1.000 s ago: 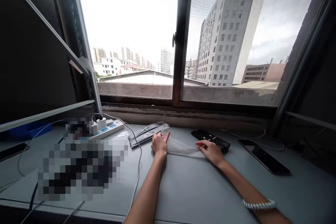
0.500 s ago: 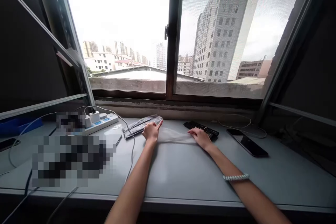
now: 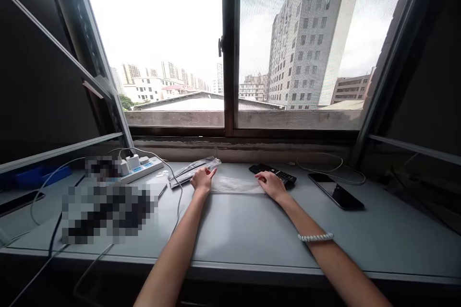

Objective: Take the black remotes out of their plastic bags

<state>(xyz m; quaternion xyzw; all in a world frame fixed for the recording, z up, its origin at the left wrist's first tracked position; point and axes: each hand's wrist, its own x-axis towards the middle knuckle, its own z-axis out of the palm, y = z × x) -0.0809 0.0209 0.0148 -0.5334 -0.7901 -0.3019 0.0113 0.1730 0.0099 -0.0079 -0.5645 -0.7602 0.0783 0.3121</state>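
Note:
A clear plastic bag (image 3: 234, 184) is stretched flat between my two hands, low over the desk. My left hand (image 3: 202, 180) is closed on its left end, with the thumb pointing up and to the right. At the other end, my right hand (image 3: 271, 184) pinches the plastic between thumb and fingers. Just behind my left hand lies another clear bag (image 3: 192, 170) with a dark flat item inside. Black remote controls (image 3: 279, 172) lie beyond my right hand, which partly covers them.
A black phone (image 3: 336, 192) lies to the right, near a thin white cable (image 3: 340, 168). At the back left stands a white power strip (image 3: 146, 169) with plugs in it. A grey cable (image 3: 179, 204) runs beside my left forearm. Blurred items cover the left of the desk (image 3: 245, 235).
The camera view has shifted slightly. Both hands still hold the plastic bag at its ends, and the plastic lies somewhat differently between them. My left thumb has changed its angle a little.

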